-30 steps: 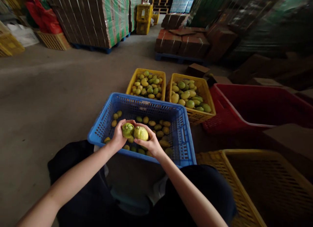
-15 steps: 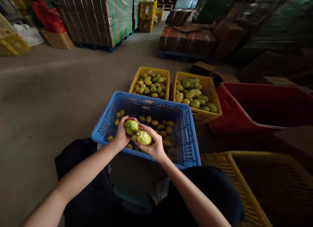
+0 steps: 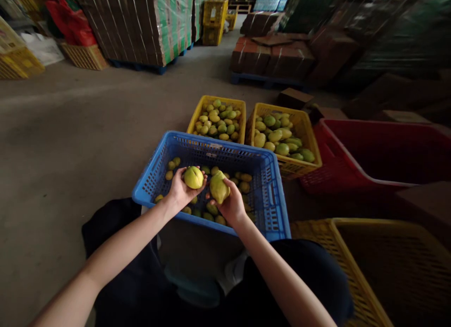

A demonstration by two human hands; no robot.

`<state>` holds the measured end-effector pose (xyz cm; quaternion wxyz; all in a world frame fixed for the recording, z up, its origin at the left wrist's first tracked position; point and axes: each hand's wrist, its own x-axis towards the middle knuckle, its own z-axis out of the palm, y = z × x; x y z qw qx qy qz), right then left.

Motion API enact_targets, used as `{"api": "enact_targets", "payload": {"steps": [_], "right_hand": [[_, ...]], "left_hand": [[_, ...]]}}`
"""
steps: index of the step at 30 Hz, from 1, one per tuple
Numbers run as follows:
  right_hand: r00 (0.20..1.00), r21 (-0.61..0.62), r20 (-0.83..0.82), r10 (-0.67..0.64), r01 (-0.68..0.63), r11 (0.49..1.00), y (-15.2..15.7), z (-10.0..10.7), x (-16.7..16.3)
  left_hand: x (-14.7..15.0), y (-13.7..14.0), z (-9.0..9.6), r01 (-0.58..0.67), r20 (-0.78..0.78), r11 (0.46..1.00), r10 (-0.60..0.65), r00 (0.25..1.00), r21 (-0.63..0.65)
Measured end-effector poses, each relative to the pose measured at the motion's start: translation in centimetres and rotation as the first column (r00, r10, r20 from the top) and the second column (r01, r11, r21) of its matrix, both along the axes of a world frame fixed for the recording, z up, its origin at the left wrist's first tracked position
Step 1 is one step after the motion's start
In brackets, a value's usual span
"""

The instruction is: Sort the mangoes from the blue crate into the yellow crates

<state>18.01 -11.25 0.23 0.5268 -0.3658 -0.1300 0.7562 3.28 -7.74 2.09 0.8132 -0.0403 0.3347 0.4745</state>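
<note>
My left hand (image 3: pixel 180 193) holds a round yellow-green lemon (image 3: pixel 193 177) over the blue crate (image 3: pixel 271 209). My right hand (image 3: pixel 230 207) grips a second, more pointed lemon (image 3: pixel 219 187) just to the right of the first; the two fruits are a small gap apart. Several smaller lemons (image 3: pixel 243 179) lie loose on the blue crate's floor beneath both hands. Behind it stand two yellow crates: the left one (image 3: pixel 192 118) full of small lemons, the right one (image 3: pixel 310 139) holding larger ones.
A red crate (image 3: pixel 352 174) sits at the right and a yellow crate (image 3: pixel 338 252) at the lower right. Wrapped pallets of flat cartons (image 3: pixel 141 26) and brown boxes (image 3: pixel 271 59) stand at the back. Bare concrete floor (image 3: pixel 70 129) stretches left. My dark-trousered knees flank the blue crate.
My hands have drawn apart, each keeping its own lemon. The right hand turned its fruit upright and shifted right; the left hand rolled its lemon so a smooth yellow side faces up.
</note>
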Motion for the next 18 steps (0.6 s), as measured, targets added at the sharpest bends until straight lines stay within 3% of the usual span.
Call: {"api": "enact_targets", "payload": {"steps": [6,11,18], "right_hand": [[0.986,-0.044,-0.143,0.088,-0.095,0.994,0.2,0.4,0.8],[0.988,-0.084,-0.131,0.087,-0.099,0.992,0.2,0.6,1.0],[0.998,-0.077,-0.051,-0.046,0.042,0.996,0.6,0.8,1.1]], "left_hand": [[0.1,-0.4,1.1,0.145,-0.066,0.987,-0.150,0.986,-0.071],[0.1,0.0,0.2,0.224,-0.078,0.968,-0.233,0.969,-0.109],[0.3,-0.1,0.2,0.274,-0.184,0.962,-0.267,0.946,0.014]]}}
